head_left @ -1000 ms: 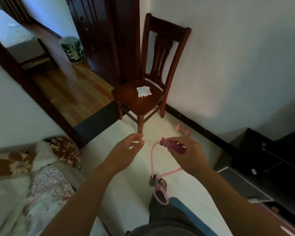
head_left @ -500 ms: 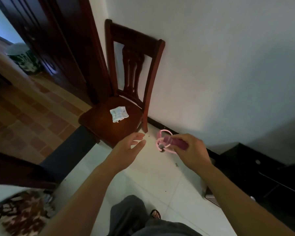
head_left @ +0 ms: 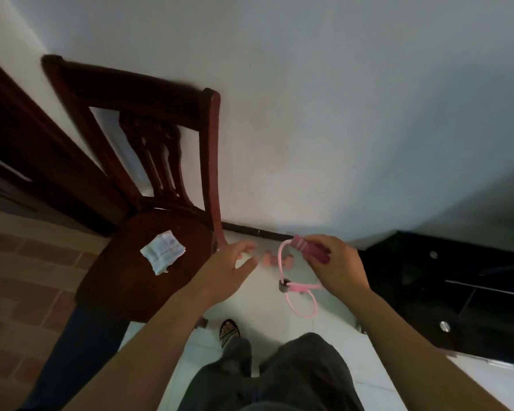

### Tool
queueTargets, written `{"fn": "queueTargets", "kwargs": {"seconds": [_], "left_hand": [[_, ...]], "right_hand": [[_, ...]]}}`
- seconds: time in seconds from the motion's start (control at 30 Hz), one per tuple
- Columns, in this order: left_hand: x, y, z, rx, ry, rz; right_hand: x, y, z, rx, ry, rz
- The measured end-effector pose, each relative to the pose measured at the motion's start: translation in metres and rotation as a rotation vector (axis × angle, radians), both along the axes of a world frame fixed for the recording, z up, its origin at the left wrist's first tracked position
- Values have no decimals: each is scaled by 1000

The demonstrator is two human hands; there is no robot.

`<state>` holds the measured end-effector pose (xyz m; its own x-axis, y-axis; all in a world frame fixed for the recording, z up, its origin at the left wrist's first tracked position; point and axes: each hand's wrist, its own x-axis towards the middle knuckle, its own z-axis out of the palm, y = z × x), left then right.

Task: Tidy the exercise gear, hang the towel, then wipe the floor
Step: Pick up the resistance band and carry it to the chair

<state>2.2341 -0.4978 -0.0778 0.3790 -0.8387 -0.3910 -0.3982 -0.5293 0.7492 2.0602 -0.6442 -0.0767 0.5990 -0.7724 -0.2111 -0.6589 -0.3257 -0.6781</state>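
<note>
Closer to the wall than before, right hand (head_left: 337,268) grips pink skipping-rope handle (head_left: 309,250); left hand (head_left: 223,269) open, empty, beside chair (head_left: 149,221) edge; pale floor (head_left: 267,301) between

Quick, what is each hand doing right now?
Left hand: open, holding nothing.
Right hand: closed on the pink skipping rope handle.

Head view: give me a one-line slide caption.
Right hand holds a pink jump rope near a wooden chair; left hand open above pink dumbbell on floor.
</note>
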Motion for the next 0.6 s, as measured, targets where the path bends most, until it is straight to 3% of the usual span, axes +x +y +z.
{"fn": "queueTargets", "kwargs": {"seconds": [0.17,0.6], "left_hand": [[21,-39,-14,25,69,-38],[43,-110,-34,90,-27,23]], "right_hand": [[21,-25,-24,47,74,-57],[65,-115,-68,149,183,59]]}}
